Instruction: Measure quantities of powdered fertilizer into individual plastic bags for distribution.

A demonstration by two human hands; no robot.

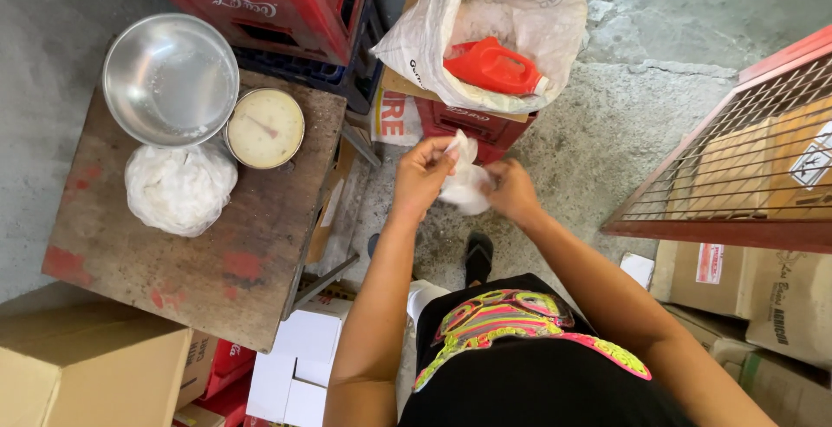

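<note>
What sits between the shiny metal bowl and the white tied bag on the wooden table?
In the head view, the round dial scale sits by the gap between the metal bowl and the white bag, off to their right; otherwise only bare wooden table.

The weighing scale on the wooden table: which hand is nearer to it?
Left. The left hand is just right of the scale, off the table's edge; the right hand is farther right, beyond the small white bag both hold.

Small clear plastic bag [466, 186], white contents, bulging and sagging. Neck twisted upward, pinched between left fingers [440, 151]. Lower body rests against right fingers [497, 186].
</note>
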